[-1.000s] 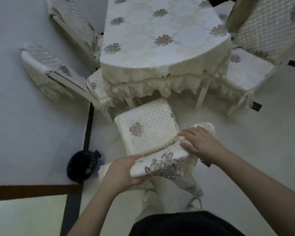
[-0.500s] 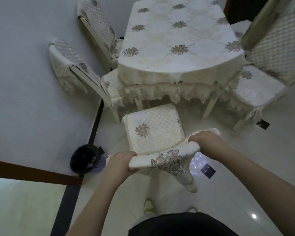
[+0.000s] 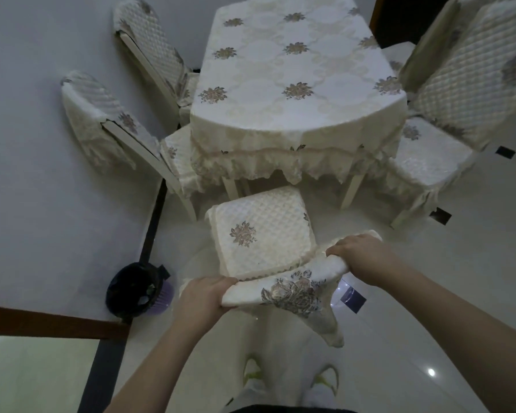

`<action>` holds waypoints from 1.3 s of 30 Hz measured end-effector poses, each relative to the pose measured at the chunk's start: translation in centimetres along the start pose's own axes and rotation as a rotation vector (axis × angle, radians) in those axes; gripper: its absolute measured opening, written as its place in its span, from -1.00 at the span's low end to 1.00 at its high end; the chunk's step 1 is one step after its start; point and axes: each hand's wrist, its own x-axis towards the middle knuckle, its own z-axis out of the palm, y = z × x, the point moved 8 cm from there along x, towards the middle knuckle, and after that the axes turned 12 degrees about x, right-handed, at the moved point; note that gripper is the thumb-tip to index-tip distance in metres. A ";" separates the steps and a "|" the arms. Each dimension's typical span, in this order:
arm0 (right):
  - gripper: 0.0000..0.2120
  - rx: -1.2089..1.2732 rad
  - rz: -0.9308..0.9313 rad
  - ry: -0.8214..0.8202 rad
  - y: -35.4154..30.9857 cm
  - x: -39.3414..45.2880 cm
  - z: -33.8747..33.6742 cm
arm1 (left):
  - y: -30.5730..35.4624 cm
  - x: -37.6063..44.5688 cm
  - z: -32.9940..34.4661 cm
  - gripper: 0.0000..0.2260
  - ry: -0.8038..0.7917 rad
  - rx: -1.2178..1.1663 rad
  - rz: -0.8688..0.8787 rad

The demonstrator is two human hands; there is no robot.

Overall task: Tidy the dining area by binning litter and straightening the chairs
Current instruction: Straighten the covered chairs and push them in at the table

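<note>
A cream-covered dining chair [image 3: 259, 234] with a flower motif on its quilted seat stands right in front of me, its seat facing the table [image 3: 295, 73]. My left hand [image 3: 203, 296] grips the left end of the chair's backrest top and my right hand [image 3: 358, 254] grips its right end. The chair's front edge sits just short of the tablecloth's lace fringe. A dark bin [image 3: 134, 290] with a purple base stands on the floor to the left of the chair, by the wall.
Two covered chairs [image 3: 108, 126] stand tucked at the table's left side against the wall, and another chair [image 3: 447, 135] stands at the right. My feet [image 3: 289, 377] are on the glossy tiled floor below. A brown wooden trim [image 3: 51, 323] runs at lower left.
Both hands have closed more firmly on the backrest top, the right curling over its end. The view has pulled back, showing more table and floor.
</note>
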 end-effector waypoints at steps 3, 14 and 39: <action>-0.58 0.011 0.043 -0.047 1.4 -1.6 0.2 | 1.2 0.8 -0.3 -0.77 0.017 -0.010 0.033; -0.72 0.143 0.243 0.117 6.7 -4.0 -1.7 | 3.5 8.1 -1.0 -0.71 -0.029 0.028 0.106; -0.63 0.269 0.189 0.297 13.0 2.8 -7.6 | 3.6 19.0 -2.3 -0.61 -0.200 0.227 0.001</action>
